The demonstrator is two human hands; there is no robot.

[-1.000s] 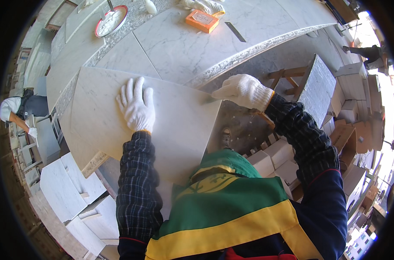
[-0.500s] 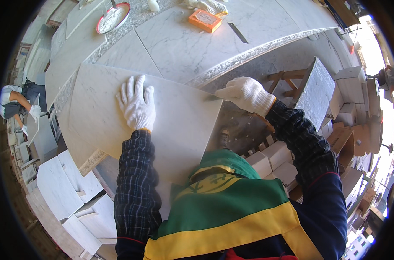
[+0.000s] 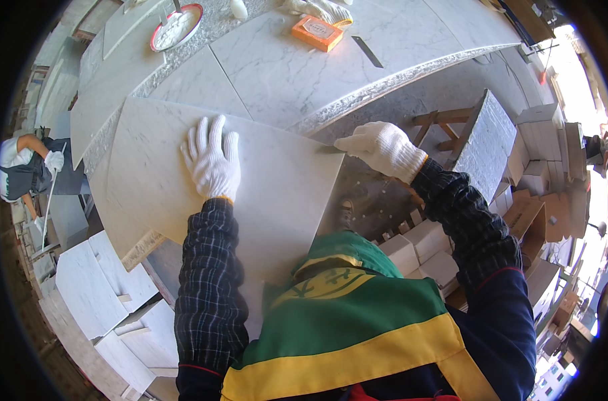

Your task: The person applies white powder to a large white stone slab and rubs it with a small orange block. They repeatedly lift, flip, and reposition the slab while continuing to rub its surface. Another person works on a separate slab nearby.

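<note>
Grey floor (image 3: 371, 195), slab (image 3: 280, 180) under left grip (image 3: 214, 164)

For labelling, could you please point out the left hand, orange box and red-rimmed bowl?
Left hand (image 3: 212, 162): head view, its gloved back.
Orange box (image 3: 317, 29): head view, top face.
Red-rimmed bowl (image 3: 200, 13): head view, rim.

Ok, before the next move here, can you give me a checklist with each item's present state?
1. Left hand flat on the pale slab: ok, fingers spread.
2. Right hand holding the thin grey blade: ok, at the slab's right corner.
3. Blade touching the slab: cannot tell.
4. Support under the slab's near part: cannot tell, hidden.
5. Orange block away from both hands: ok.
6. Co-worker away from this slab: ok, far left.
</note>
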